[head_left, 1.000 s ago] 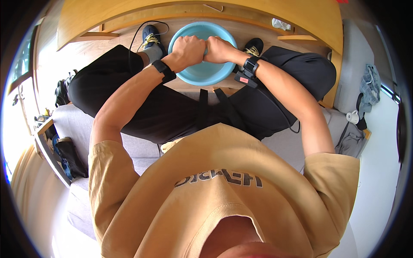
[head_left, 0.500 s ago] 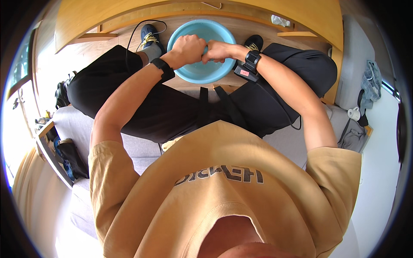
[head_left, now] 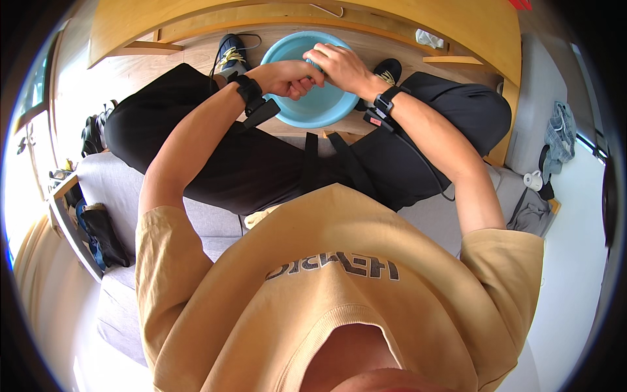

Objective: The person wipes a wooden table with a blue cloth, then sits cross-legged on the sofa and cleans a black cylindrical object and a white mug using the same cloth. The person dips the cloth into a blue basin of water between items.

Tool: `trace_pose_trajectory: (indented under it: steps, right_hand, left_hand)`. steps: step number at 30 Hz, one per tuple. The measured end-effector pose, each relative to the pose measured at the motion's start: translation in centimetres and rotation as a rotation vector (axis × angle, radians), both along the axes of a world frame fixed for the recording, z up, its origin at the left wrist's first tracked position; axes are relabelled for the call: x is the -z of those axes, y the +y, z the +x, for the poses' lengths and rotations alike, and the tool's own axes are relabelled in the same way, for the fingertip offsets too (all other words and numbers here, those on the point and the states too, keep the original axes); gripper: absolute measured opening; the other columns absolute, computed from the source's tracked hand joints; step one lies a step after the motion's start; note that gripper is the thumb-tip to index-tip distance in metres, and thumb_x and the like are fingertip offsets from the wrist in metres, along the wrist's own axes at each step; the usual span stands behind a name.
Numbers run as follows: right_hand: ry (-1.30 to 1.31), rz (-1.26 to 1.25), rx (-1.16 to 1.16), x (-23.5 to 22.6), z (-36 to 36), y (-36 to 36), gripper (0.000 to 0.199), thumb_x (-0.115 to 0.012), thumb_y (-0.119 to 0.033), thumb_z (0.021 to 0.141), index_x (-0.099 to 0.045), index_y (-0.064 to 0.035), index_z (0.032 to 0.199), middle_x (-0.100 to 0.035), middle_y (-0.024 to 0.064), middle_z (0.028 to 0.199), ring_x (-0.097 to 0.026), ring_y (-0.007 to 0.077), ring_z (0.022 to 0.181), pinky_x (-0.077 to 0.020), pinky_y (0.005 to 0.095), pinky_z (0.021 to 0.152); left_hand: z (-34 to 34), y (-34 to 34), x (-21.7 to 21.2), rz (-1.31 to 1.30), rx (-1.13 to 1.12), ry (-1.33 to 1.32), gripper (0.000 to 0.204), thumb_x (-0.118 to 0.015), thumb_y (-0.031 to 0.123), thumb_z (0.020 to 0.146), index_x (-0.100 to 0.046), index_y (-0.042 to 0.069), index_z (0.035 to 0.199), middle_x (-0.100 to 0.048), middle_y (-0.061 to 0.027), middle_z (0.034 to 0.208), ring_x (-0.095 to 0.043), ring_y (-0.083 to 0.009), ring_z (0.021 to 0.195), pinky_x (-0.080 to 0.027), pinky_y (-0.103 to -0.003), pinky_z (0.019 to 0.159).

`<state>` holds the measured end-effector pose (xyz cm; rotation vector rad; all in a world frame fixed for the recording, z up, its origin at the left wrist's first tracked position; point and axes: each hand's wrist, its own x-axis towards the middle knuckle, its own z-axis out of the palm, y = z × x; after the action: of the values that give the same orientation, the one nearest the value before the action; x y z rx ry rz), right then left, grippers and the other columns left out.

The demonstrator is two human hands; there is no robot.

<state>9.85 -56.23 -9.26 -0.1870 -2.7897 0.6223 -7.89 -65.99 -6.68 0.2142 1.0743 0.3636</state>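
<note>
Both hands are close together above a round light blue basin, which stands on the floor between my feet and seems to hold some water. My left hand is closed, its fingers curled under and its thumb side pressed against the other hand. Over it bends my right hand, fingers wrapped down around the same spot. Between them shows a sliver of a blue cloth-like thing; the hands hide the rest of it.
A yellow wooden table spans the far side, its edge just beyond the basin. My shoes flank the basin. I sit on a grey sofa. A black box with a cable hangs near my right wrist.
My right hand has turned and moved up over the left. The left hand has rolled so that its curled fingers show. Both hands stay above the basin.
</note>
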Motion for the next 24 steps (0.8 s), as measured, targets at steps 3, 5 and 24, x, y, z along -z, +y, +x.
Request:
trace_pose_trajectory:
  steps: [3, 5, 24]
  right_hand:
    - [-0.191, 0.039, 0.031, 0.1, -0.1, 0.3, 0.029, -0.082, -0.019, 0.085, -0.072, -0.0067, 0.109, -0.075, 0.0123, 0.095, -0.076, 0.0342, 0.09, -0.0613, 0.0462, 0.071]
    - [-0.271, 0.002, 0.022, -0.1, -0.2, 0.2, 0.026, -0.083, -0.022, 0.08, -0.073, -0.0058, 0.098, -0.075, 0.0154, 0.085, -0.076, 0.0365, 0.082, -0.0605, 0.0473, 0.068]
    - [-0.647, -0.763, 0.195, -0.1, -0.3, -1.1, 0.033, -0.077, -0.016, 0.073, -0.056, 0.0066, 0.062, -0.056, 0.0159, 0.056, -0.054, 0.0207, 0.053, -0.0441, 0.0427, 0.054]
  left_hand:
    - [0.4, 0.3, -0.4, 0.161, 0.203, 0.213, 0.04, -0.075, 0.016, 0.09, -0.045, 0.016, 0.063, -0.036, 0.0059, 0.059, -0.03, -0.0076, 0.051, -0.023, -0.028, 0.047]
    - [0.8, 0.5, -0.4, 0.327, 0.426, 0.532, 0.032, -0.079, 0.022, 0.085, -0.056, 0.01, 0.066, -0.049, -0.0001, 0.06, -0.045, -0.0144, 0.051, -0.034, -0.032, 0.047]
    - [2.7, -1.2, 0.1, 0.969, 0.816, 1.289, 0.02, -0.074, 0.017, 0.081, -0.08, 0.002, 0.092, -0.077, -0.0239, 0.09, -0.077, -0.0426, 0.085, -0.064, -0.05, 0.078]
